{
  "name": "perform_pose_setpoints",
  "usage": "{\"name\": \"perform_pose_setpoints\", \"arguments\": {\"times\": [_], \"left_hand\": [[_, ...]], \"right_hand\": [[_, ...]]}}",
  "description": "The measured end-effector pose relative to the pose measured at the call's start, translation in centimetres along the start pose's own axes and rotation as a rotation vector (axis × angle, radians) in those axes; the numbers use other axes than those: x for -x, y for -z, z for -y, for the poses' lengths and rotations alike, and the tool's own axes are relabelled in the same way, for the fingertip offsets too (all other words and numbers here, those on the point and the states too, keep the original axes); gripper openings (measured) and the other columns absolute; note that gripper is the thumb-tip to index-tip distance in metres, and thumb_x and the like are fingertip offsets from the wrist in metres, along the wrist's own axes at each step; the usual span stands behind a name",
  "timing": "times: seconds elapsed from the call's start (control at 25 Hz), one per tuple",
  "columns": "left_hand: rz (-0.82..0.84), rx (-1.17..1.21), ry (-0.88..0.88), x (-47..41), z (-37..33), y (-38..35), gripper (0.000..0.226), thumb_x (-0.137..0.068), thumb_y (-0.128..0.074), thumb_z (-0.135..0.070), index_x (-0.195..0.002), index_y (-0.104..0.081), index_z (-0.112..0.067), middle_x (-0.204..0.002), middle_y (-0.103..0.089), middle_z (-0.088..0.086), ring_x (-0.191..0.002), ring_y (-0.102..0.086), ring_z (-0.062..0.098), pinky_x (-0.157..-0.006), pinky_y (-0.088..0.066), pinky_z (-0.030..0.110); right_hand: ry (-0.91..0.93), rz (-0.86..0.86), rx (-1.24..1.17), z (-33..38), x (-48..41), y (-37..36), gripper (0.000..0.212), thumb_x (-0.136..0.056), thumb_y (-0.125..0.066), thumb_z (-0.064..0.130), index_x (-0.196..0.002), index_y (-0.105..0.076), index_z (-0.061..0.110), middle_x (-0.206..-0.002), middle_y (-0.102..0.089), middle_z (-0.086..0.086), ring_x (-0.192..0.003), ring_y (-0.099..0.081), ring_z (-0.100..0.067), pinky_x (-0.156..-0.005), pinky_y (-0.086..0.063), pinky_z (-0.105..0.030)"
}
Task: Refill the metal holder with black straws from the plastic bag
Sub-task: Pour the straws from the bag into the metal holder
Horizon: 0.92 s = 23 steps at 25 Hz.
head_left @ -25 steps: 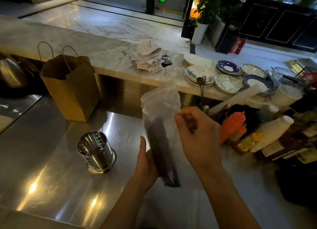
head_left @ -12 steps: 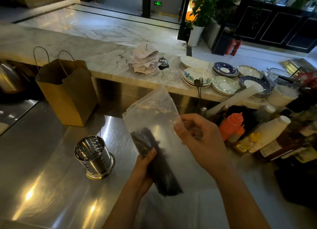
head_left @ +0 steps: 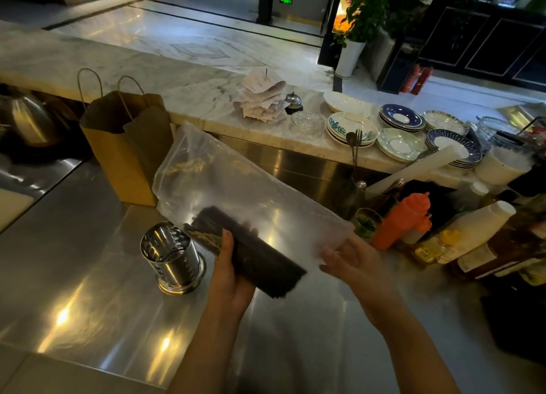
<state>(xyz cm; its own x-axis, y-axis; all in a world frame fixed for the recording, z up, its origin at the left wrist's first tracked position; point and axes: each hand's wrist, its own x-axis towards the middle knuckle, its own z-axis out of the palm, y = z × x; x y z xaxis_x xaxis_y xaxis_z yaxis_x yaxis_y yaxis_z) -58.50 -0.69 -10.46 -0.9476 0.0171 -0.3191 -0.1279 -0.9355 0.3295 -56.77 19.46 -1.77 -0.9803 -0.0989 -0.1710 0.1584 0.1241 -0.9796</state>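
Note:
A clear plastic bag (head_left: 236,184) is held above the steel counter, tilted with its bottom toward the lower right. Inside lies a bundle of black straws (head_left: 251,254), slanting from upper left to lower right. My left hand (head_left: 233,272) grips the bundle through the plastic from below. My right hand (head_left: 351,260) holds the bag's right edge, fingers partly behind the film. The perforated metal holder (head_left: 172,256) stands upright on the counter just left of my left hand; it looks empty.
A brown paper bag (head_left: 130,145) stands behind the holder. Sauce bottles (head_left: 401,222) and cups crowd the right side. Stacked plates (head_left: 399,119), receipts on a spike and a bell sit on the marble ledge (head_left: 206,104) behind.
The bag has swung from near upright to a wide slant and spread out. My right hand dropped from the bag's top to its lower right edge. The left hand still grips the straws.

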Motion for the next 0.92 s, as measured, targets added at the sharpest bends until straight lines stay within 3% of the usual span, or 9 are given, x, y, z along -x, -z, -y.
{"name": "perform_pose_setpoints", "arguments": {"times": [0.12, 0.2, 0.28, 0.4, 0.48, 0.6, 0.76, 0.92], "left_hand": [[0.039, -0.005, -0.019, 0.3, 0.0, -0.3, 0.065, -0.057, -0.089, -0.035, -0.117, -0.068, -0.020, -0.120, -0.070, 0.007, -0.111, -0.067, 0.023, -0.096, -0.047, 0.047], [0.040, -0.029, -0.020, 0.6, 0.0, -0.5, 0.071, -0.066, -0.082, -0.038, -0.130, -0.059, -0.018, -0.126, -0.067, 0.009, -0.118, -0.063, 0.024, -0.099, -0.047, 0.048], [0.050, -0.073, -0.016, 1.0, 0.0, -0.7, 0.077, -0.063, -0.087, -0.040, -0.130, -0.058, -0.015, -0.128, -0.065, 0.011, -0.120, -0.061, 0.027, -0.103, -0.047, 0.049], [-0.042, -0.136, -0.065, 1.0, -1.2, -0.4, 0.070, -0.061, -0.087, -0.036, -0.120, -0.062, -0.009, -0.118, -0.068, 0.014, -0.110, -0.065, 0.029, -0.098, -0.051, 0.045], [-0.100, -0.099, -0.101, 0.5, -2.2, 0.6, 0.078, -0.066, -0.084, -0.034, -0.131, -0.054, -0.004, -0.127, -0.062, 0.017, -0.120, -0.058, 0.031, -0.101, -0.049, 0.046], [-0.192, -0.053, -0.142, 0.3, -3.2, 2.3, 0.061, -0.082, -0.062, -0.026, -0.135, -0.048, -0.002, -0.135, -0.052, 0.021, -0.129, -0.048, 0.035, -0.109, -0.039, 0.048], [-0.236, -0.059, -0.134, 0.9, -3.5, 2.6, 0.057, -0.086, -0.057, -0.022, -0.136, -0.045, 0.002, -0.121, -0.059, 0.017, -0.109, -0.058, 0.027, -0.085, -0.059, 0.037], [-0.219, -0.097, -0.139, 0.9, -3.3, 2.5, 0.042, -0.095, -0.050, -0.019, -0.132, -0.049, 0.000, -0.112, -0.062, 0.012, -0.103, -0.060, 0.024, -0.081, -0.060, 0.034]], "right_hand": [[-0.066, 0.080, 0.047, -1.6, 0.2, -1.9, 0.047, -0.071, -0.070, 0.039, -0.115, -0.056, 0.032, -0.110, -0.068, 0.006, -0.098, -0.068, -0.006, -0.085, -0.056, -0.033], [-0.074, 0.147, 0.090, -2.5, 0.0, -3.1, 0.043, -0.077, -0.069, 0.039, -0.117, -0.056, 0.032, -0.113, -0.068, 0.003, -0.098, -0.069, -0.010, -0.085, -0.058, -0.036], [-0.038, 0.152, 0.117, -3.0, -0.2, -3.7, 0.034, -0.081, -0.067, 0.039, -0.113, -0.060, 0.032, -0.113, -0.067, 0.000, -0.097, -0.069, -0.013, -0.081, -0.060, -0.037], [0.058, 0.117, 0.181, -3.1, -0.7, -3.6, 0.015, -0.084, -0.064, 0.035, -0.098, -0.065, 0.033, -0.106, -0.066, 0.003, -0.098, -0.067, -0.014, -0.077, -0.060, -0.035], [0.088, 0.109, 0.215, -3.2, -1.1, -3.2, 0.010, -0.089, -0.063, 0.023, -0.097, -0.067, 0.026, -0.103, -0.066, 0.004, -0.098, -0.066, -0.013, -0.077, -0.059, -0.033], [0.090, 0.047, 0.197, -3.3, -1.6, -3.4, 0.014, -0.090, -0.062, 0.011, -0.097, -0.069, 0.022, -0.099, -0.068, 0.004, -0.095, -0.066, -0.009, -0.074, -0.059, -0.028], [0.141, -0.019, 0.173, -2.9, -1.6, -4.5, 0.018, -0.090, -0.060, 0.006, -0.094, -0.068, 0.022, -0.098, -0.068, 0.004, -0.090, -0.064, 0.001, -0.068, -0.053, -0.014], [0.129, -0.051, 0.095, -2.6, -1.3, -4.6, 0.017, -0.091, -0.058, 0.012, -0.098, -0.066, 0.025, -0.102, -0.068, 0.005, -0.091, -0.064, 0.003, -0.063, -0.054, -0.015]]}}
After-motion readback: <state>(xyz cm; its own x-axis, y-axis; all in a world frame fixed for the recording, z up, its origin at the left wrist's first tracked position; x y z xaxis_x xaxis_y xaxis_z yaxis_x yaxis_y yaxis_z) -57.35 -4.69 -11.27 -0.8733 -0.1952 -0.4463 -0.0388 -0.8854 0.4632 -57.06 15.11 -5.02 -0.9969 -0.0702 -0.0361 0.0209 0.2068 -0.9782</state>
